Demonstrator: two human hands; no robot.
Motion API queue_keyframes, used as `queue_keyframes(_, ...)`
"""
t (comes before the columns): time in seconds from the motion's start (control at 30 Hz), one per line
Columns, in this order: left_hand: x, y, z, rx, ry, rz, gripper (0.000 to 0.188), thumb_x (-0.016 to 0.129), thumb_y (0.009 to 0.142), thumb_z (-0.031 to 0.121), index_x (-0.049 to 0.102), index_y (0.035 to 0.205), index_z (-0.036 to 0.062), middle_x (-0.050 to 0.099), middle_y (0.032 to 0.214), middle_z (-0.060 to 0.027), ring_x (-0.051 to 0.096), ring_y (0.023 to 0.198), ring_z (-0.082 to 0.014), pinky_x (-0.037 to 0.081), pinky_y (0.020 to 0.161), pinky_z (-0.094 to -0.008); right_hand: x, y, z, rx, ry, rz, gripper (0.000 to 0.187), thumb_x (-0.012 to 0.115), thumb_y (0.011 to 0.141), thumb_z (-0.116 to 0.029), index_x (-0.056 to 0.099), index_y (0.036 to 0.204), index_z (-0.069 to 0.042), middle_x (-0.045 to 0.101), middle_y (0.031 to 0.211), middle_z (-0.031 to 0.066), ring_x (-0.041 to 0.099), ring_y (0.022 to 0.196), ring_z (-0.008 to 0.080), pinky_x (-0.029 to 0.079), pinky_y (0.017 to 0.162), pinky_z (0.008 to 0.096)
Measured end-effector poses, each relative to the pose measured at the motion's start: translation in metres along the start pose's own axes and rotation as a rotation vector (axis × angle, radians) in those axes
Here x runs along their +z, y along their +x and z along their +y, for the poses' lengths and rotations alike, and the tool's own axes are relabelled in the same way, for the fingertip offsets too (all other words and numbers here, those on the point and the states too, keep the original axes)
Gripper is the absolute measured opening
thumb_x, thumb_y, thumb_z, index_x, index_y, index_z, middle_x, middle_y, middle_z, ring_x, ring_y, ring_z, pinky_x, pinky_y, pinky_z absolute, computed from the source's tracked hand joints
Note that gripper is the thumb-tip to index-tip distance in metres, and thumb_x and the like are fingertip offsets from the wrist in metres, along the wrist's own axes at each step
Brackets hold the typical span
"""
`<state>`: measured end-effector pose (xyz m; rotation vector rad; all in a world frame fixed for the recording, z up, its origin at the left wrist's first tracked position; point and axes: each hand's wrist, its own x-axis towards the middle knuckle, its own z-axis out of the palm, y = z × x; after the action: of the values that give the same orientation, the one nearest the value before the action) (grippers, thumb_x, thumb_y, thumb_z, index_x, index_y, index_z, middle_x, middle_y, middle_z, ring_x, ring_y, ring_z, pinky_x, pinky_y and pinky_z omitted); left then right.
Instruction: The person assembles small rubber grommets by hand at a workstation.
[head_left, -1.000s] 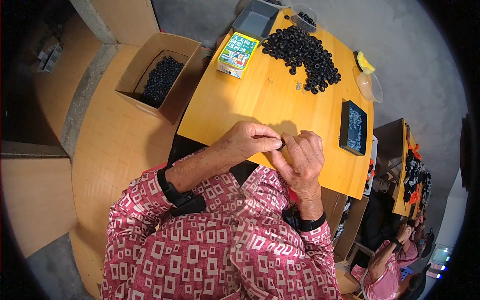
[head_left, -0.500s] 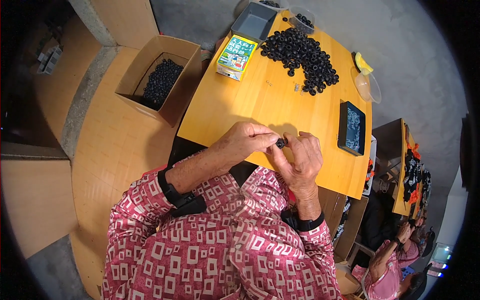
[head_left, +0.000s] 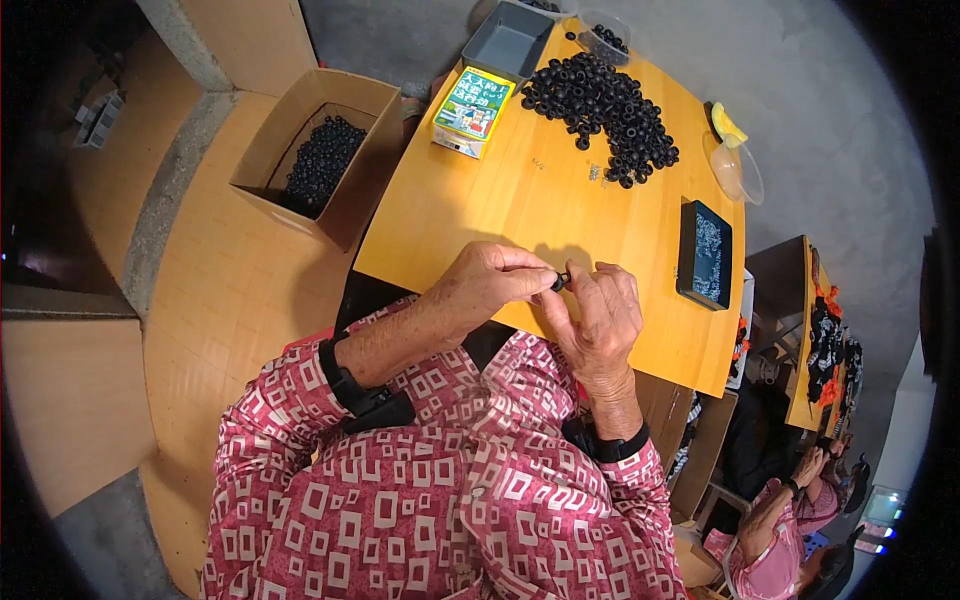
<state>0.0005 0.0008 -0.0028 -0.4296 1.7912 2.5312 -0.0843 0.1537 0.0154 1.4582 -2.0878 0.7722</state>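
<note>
A small black ring-shaped part (head_left: 560,282) is held above the near edge of the wooden table. My left hand (head_left: 490,280) pinches it from the left between thumb and fingertips. From the other side, my right hand (head_left: 603,318) has its thumb and bent forefinger closed on the same part. Fingertips cover much of it, and I cannot make out whether anything smaller is pressed into it. Farther up the table lies a loose pile of similar black ring parts (head_left: 605,115). A black tray (head_left: 684,255) of small, pale, shiny pieces sits to the right of my hands.
An open cardboard box (head_left: 262,205) of small black parts stands left of the table (head_left: 450,215). A yellow-and-green carton (head_left: 472,112), a grey bin (head_left: 505,42) and a clear tub (head_left: 590,28) line the far side. At lower right, another person's hands (head_left: 810,465) are beside another table.
The black ring part has turned slightly between my fingertips, so its round opening shows less. My right fingers have shifted a little; both hands stay in about the same place.
</note>
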Motion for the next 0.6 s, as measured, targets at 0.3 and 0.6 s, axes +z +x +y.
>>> queue_keyframes(0.3,0.001,0.000,-0.005,0.002,0.050,0.063,0.034,0.064,0.088,0.022,0.068,0.101,-0.0079,0.068,0.090,-0.0114,0.063,0.086,-0.0146,0.049,0.078,-0.0276,0.001,-0.004,0.001,0.000,0.039,-0.015,0.033,0.082,0.069,-0.010,0.065,0.094,0.002,0.056,0.071,0.0082,0.059,0.074,0.0282,0.050,0.074,0.0399)
queue_keyframes(0.6,-0.003,-0.001,0.012,0.012,0.150,-0.043,0.030,0.064,0.090,0.024,0.069,0.102,-0.0032,0.067,0.091,-0.0044,0.059,0.086,-0.0097,0.047,0.079,-0.0262,-0.001,0.001,0.002,-0.012,0.025,-0.004,0.034,0.081,0.068,-0.006,0.066,0.098,0.001,0.062,0.077,0.0125,0.061,0.075,0.0283,0.053,0.079,0.0416)
